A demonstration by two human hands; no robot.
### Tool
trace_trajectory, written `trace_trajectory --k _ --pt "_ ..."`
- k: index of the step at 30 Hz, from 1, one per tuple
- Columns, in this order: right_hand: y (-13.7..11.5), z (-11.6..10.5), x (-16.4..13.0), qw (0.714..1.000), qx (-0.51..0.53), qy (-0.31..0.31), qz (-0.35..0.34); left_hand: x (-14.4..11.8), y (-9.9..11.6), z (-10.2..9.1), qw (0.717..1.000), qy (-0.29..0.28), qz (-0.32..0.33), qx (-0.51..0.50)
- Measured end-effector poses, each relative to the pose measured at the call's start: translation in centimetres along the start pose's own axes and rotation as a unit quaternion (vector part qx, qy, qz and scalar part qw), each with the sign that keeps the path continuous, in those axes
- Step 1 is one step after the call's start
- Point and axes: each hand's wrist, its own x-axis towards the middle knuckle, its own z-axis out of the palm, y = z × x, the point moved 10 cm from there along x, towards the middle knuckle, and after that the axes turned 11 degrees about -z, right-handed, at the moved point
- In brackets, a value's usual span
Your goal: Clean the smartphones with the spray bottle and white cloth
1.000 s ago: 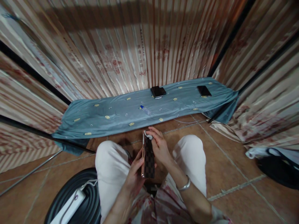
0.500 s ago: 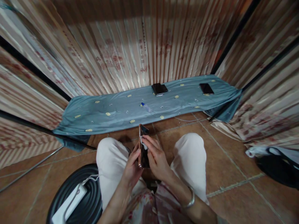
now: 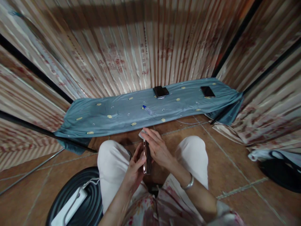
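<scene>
Between my knees my left hand (image 3: 136, 166) grips a smartphone (image 3: 147, 163) by its side, with the phone turned nearly edge-on to me. My right hand (image 3: 158, 149) pinches a small white cloth or wipe (image 3: 142, 135) against the phone's far top end. The right fingers cover much of the phone's upper part. Beyond my hands, a clear spray bottle (image 3: 150, 111) with a blue top lies on the blue cloth of the low bench (image 3: 117, 108).
Stacked dark phones (image 3: 161, 91) lie at the bench's back, another phone (image 3: 208, 91) at its right. A white power strip (image 3: 69, 205) rests on a black coiled ring (image 3: 91, 201) at my left. Black poles (image 3: 33, 69) stand beside striped curtains. A black round object (image 3: 279, 174) is on the right floor.
My right hand has moved with the white cloth from the phone's face up to its far end. The phone has turned more edge-on, its screen now mostly hidden.
</scene>
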Motion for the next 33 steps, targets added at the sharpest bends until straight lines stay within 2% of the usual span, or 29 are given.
trace_trajectory --k 3,6,10,12,14,16,17,24,33 --pt "2.0 -0.6 1.1 1.0 0.021 -0.002 0.013 -0.4 -0.3 0.1 1.0 -0.013 -0.005 0.02" --pt "4.1 -0.8 1.6 0.995 0.088 0.01 0.047 -0.6 -0.2 0.4 0.999 -0.035 -0.002 0.032" --pt "7.0 -0.1 0.8 0.964 0.215 0.053 0.149 -0.6 0.2 0.8 0.998 -0.051 0.007 0.036" --pt "8.6 0.5 -0.5 0.919 0.298 0.109 0.233 -0.4 0.3 0.8 0.998 -0.054 0.008 0.029" --pt "9.6 1.7 -2.0 0.853 0.39 0.155 0.311 -0.3 0.4 0.9 0.998 -0.057 0.01 0.023" --pt "9.5 2.8 -3.2 0.798 0.454 0.171 0.357 -0.2 0.6 1.0 0.998 -0.058 0.013 0.021" --pt "9.3 3.2 -3.5 0.785 0.47 0.169 0.367 -0.2 0.7 1.1 0.998 -0.058 0.012 0.022" --pt "8.5 3.7 -4.8 0.767 0.477 0.197 0.383 0.4 1.3 1.5 0.999 -0.034 0.013 0.021" --pt "9.2 4.5 -6.7 0.777 0.431 0.225 0.4 1.4 1.3 0.6 1.0 -0.008 0.023 -0.004"
